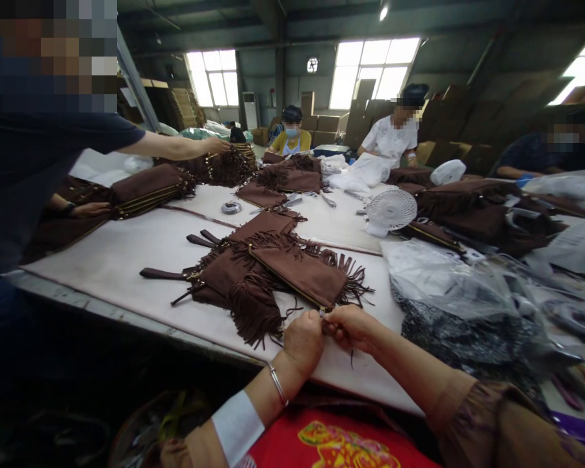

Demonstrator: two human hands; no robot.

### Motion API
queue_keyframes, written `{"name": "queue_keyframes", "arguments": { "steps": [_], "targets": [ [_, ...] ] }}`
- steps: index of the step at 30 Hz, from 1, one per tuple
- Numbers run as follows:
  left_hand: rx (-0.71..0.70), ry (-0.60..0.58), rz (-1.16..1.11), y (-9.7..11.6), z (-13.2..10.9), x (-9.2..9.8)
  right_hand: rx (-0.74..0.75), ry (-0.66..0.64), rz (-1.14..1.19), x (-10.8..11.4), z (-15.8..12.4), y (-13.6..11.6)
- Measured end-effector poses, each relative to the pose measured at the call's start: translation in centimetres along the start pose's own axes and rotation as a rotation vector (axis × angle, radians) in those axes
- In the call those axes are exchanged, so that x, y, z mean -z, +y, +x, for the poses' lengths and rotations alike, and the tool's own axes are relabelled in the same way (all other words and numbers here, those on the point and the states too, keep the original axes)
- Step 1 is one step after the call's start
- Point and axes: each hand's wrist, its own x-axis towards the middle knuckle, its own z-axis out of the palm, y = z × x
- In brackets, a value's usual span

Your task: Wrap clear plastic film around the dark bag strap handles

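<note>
A brown fringed pouch (299, 270) with a gold zipper lies slanted over other fringed pouches (219, 279). At its near corner, by the zipper's end, my two hands meet. My left hand (305, 341) is curled into a fist there, its fingertips hidden, so what it grips cannot be made out. My right hand (348, 327) has thumb and fingers pinched on the pouch's corner, and a thin dark strip hangs below them. Between the hands shows a small pale bit, too small to name. Brown wrist straps (163, 274) stick out to the left of the pile.
Plastic bags (443, 279) and a white fan (390, 211) stand to the right. A tape roll (231, 207) lies farther back. At the left, a co-worker's arm (175, 147) reaches over stacked pouches (149, 188). Other people work across the white table (141, 286).
</note>
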Motion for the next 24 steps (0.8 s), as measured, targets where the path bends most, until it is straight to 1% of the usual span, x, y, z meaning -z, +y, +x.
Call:
{"name": "queue_keyframes", "arguments": {
  "steps": [4, 7, 10, 13, 16, 18, 20, 22, 23, 24],
  "targets": [
    [-0.014, -0.009, -0.173, -0.4, 0.5, -0.4, 0.086, 0.085, 0.046, 0.5, -0.8, 0.8],
    [-0.009, 0.006, -0.271, -0.4, 0.7, -0.7, 0.09, 0.137, 0.064, 0.2, -1.1, 1.2],
    [-0.006, 0.029, -0.344, -0.3, 0.8, -0.7, 0.091, 0.135, 0.119, -0.3, -1.1, 1.4],
    [0.04, 0.046, -0.437, -0.2, 1.0, -0.4, 0.11, 0.12, 0.192, -0.9, -0.9, 1.4],
    [0.128, 0.01, -0.635, -0.2, 1.1, 0.1, 0.122, 0.144, 0.255, -1.4, -0.6, 1.6],
    [0.196, -0.06, -0.802, -0.2, 1.1, 0.5, 0.145, 0.167, 0.28, -1.4, -0.2, 2.0],
    [0.332, -0.189, -1.045, -0.2, 1.0, 0.9, 0.207, 0.171, 0.269, -1.4, 0.4, 2.7],
    [0.496, -0.344, -1.329, -0.2, 0.7, 1.3, 0.301, 0.165, 0.227, -1.2, 1.1, 3.6],
    [0.562, -0.408, -1.454, -0.2, 0.5, 1.4, 0.347, 0.159, 0.207, -1.0, 1.5, 4.0],
    [0.595, -0.45, -1.54, -0.3, 0.4, 1.5, 0.384, 0.148, 0.197, -0.9, 1.9, 4.3]
  ]
}}
